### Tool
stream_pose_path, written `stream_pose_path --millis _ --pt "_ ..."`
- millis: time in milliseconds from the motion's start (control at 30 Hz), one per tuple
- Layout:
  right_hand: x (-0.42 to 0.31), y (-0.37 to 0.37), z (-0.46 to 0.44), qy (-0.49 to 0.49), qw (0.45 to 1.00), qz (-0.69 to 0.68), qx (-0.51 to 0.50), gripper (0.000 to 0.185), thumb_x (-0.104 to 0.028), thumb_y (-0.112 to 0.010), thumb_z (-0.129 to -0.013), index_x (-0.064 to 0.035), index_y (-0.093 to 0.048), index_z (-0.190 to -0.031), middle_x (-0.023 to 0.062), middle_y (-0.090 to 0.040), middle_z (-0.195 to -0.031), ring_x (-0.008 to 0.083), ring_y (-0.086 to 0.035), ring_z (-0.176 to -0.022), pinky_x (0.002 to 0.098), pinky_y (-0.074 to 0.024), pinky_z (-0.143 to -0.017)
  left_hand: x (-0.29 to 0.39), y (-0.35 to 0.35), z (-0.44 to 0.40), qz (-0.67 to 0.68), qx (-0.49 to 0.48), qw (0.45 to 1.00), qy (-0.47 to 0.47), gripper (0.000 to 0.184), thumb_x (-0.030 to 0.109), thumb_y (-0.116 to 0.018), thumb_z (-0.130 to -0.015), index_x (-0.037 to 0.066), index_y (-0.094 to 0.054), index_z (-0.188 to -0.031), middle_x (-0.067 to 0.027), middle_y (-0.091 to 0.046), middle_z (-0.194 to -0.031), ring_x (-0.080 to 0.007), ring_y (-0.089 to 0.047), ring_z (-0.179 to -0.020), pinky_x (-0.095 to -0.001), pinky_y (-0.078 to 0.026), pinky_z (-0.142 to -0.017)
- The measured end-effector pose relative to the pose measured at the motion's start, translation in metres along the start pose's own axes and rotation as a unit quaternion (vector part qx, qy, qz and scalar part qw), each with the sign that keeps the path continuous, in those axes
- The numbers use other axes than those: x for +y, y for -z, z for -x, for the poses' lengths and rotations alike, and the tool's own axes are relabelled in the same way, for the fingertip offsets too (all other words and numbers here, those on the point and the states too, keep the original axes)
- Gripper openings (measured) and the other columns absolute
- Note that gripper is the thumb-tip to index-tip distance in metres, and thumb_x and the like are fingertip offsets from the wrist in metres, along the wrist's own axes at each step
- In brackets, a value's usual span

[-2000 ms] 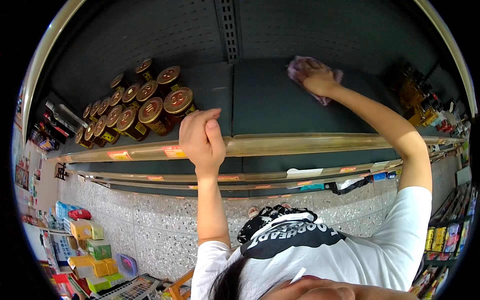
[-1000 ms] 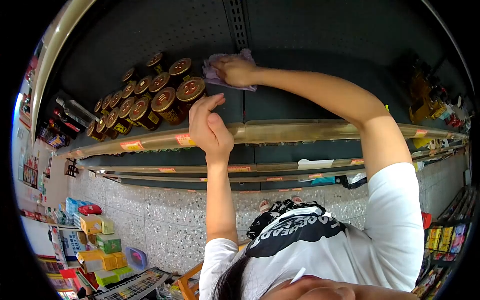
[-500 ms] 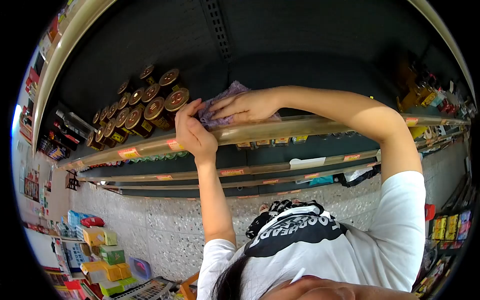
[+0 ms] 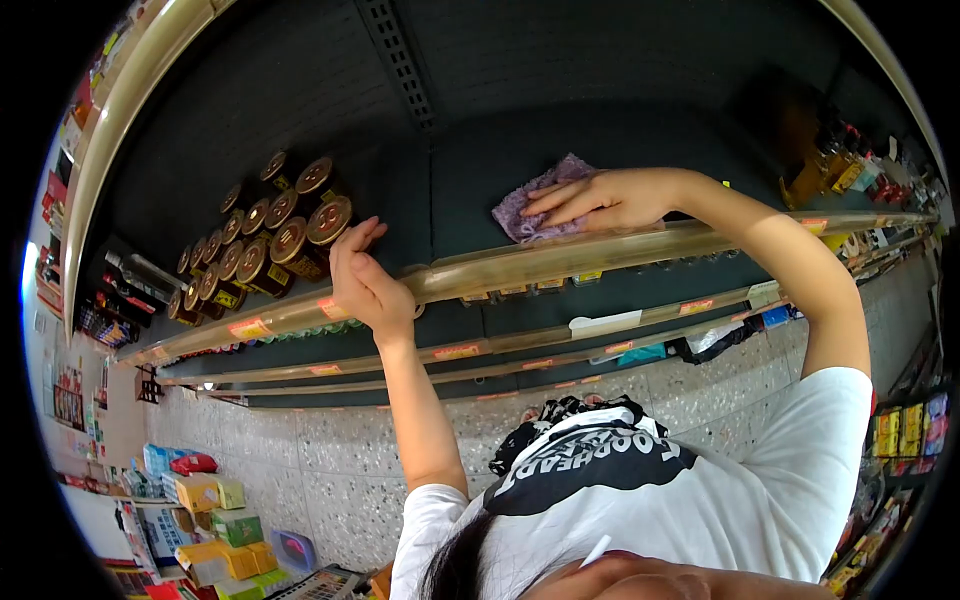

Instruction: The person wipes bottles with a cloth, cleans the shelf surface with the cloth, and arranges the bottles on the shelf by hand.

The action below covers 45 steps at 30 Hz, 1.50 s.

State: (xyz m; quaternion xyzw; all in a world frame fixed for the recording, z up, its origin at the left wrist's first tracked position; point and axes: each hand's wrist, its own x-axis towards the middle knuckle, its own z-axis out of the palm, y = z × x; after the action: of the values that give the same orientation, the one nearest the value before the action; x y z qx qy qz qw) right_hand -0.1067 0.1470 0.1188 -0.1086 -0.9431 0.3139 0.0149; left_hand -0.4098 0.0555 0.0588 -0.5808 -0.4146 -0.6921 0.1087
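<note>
A purple cleaning cloth (image 4: pixel 540 205) lies bunched on the dark shelf board (image 4: pixel 455 205), under the fingers and palm of my right hand (image 4: pixel 610 200). That hand presses the cloth down near the shelf's front rail (image 4: pixel 540 260). My left hand (image 4: pixel 370 280) rests against the same rail farther left, its fingers extended over the edge with no object in them. Just beside its fingertips stands the nearest of several dark jars (image 4: pixel 329 220) with gold lids. I cannot tell whether the fingers touch that jar.
Bottles (image 4: pixel 840 165) stand at the shelf's right end, and a boxed bottle (image 4: pixel 140 275) is at its left end. Lower shelves carry price tags (image 4: pixel 458 351) and small jars. Stacked boxes (image 4: pixel 237 527) sit on the left of the speckled floor (image 4: pixel 340 470).
My right hand has slid the purple cloth to the right along the shelf, away from the jars. My left hand stays at the rail by the jars as the view shifts slightly.
</note>
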Motion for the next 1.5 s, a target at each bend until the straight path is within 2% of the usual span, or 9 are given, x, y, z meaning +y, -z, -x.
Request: stream_pose_path --millis 267,467,667,833,1067,1267,1333,1400,1500 --pt "0.003 -0.005 -0.043 0.012 0.999 0.049 -0.014 0.05 -0.007 -0.051 -0.096 -0.0134 -0.046 -0.145 0.0104 -0.024 -0.161 0.0309 -0.014 -0.15 0.0436 -0.0168 -0.121 -0.002 0.0 0.001 -0.003 -0.024 1.0 0.009 0.054 0.033 -0.029 -0.106 -0.008 -0.065 -0.104 -0.0183 -0.068 -0.098 -0.0272 -0.068 -0.088 -0.0349 -0.052 -0.082" --pt "-0.014 -0.016 -0.123 -0.049 0.986 0.156 -0.015 0.054 -0.028 -0.038 -0.103 -0.0232 -0.026 -0.155 0.0139 -0.011 -0.163 0.0377 -0.008 -0.15 0.0529 -0.0102 -0.12 -0.001 0.002 0.004 0.008 -0.03 0.999 0.018 0.057 0.037 -0.029 -0.107 -0.008 -0.063 -0.106 -0.0179 -0.068 -0.1 -0.0264 -0.067 -0.09 -0.0358 -0.051 -0.085" --pt "-0.022 -0.024 -0.182 -0.127 0.975 0.181 -0.006 0.06 -0.031 -0.043 -0.098 -0.0216 -0.028 -0.154 0.0191 -0.014 -0.161 0.0393 -0.011 -0.149 0.0538 -0.0155 -0.119 -0.012 0.005 0.009 0.065 -0.026 0.997 0.043 0.052 0.031 -0.03 -0.106 -0.009 -0.063 -0.107 -0.0183 -0.067 -0.099 -0.0268 -0.065 -0.091 -0.0366 -0.049 -0.087" --pt "-0.035 -0.022 -0.16 -0.112 0.986 0.112 0.059 0.062 -0.033 -0.048 -0.095 -0.0141 -0.032 -0.152 0.0214 -0.019 -0.16 0.0377 -0.017 -0.148 0.052 -0.0173 -0.119 -0.009 0.008 0.007 0.056 -0.057 0.997 0.022 0.051 0.034 -0.032 -0.108 -0.006 -0.063 -0.109 -0.0164 -0.066 -0.104 -0.0268 -0.063 -0.094 -0.0394 -0.049 -0.087" --pt "-0.05 -0.029 -0.069 -0.034 0.941 0.127 0.31 0.052 -0.027 -0.054 -0.095 -0.0072 -0.047 -0.142 0.0235 -0.036 -0.151 0.0388 -0.034 -0.14 0.0487 -0.0274 -0.116 0.034 -0.013 0.023 0.047 -0.087 0.995 0.034 0.043 0.025 -0.035 -0.107 -0.008 -0.062 -0.112 -0.0173 -0.065 -0.108 -0.0251 -0.062 -0.099 -0.0369 -0.048 -0.09" --pt "-0.063 -0.057 0.084 -0.126 0.855 0.206 0.458 0.038 -0.018 -0.061 -0.092 -0.004 -0.06 -0.127 0.0193 -0.05 -0.14 0.0355 -0.049 -0.128 0.0409 -0.042 -0.106 0.114 -0.081 0.042 0.113 -0.162 0.979 0.042 0.022 0.008 -0.051 -0.1 -0.006 -0.063 -0.111 -0.013 -0.068 -0.106 -0.0177 -0.063 -0.099 -0.0304 -0.048 -0.088" --pt "-0.064 -0.066 0.136 -0.161 0.838 0.168 0.493 0.034 -0.015 -0.06 -0.09 -0.0016 -0.064 -0.121 0.0214 -0.054 -0.136 0.0376 -0.053 -0.124 0.0417 -0.0426 -0.105 0.153 -0.111 0.044 0.119 -0.208 0.967 0.082 0.018 0.008 -0.059 -0.093 -0.002 -0.067 -0.106 -0.0141 -0.068 -0.105 -0.0223 -0.064 -0.097 -0.0325 -0.048 -0.088" --pt "-0.065 -0.082 0.188 -0.163 0.81 0.178 0.535 0.032 -0.01 -0.061 -0.09 -0.0024 -0.064 -0.12 0.0192 -0.056 -0.134 0.0342 -0.06 -0.114 0.0376 -0.0519 -0.09 0.176 -0.147 0.042 0.068 -0.268 0.961 -0.015 0.019 0.009 -0.062 -0.091 0.0 -0.068 -0.106 -0.0164 -0.068 -0.105 -0.0288 -0.065 -0.099 -0.0358 -0.049 -0.09" --pt "-0.072 -0.105 0.247 -0.178 0.768 0.15 0.597 0.03 -0.001 -0.059 -0.089 -0.004 -0.066 -0.118 0.0151 -0.059 -0.129 0.0282 -0.062 -0.112 0.0337 -0.0507 -0.089 0.204 -0.2 0.04 0.052 -0.376 0.925 -0.022 0.023 0.009 -0.065 -0.088 0.0 -0.068 -0.109 -0.0188 -0.067 -0.108 -0.0342 -0.063 -0.104 -0.0376 -0.049 -0.092"
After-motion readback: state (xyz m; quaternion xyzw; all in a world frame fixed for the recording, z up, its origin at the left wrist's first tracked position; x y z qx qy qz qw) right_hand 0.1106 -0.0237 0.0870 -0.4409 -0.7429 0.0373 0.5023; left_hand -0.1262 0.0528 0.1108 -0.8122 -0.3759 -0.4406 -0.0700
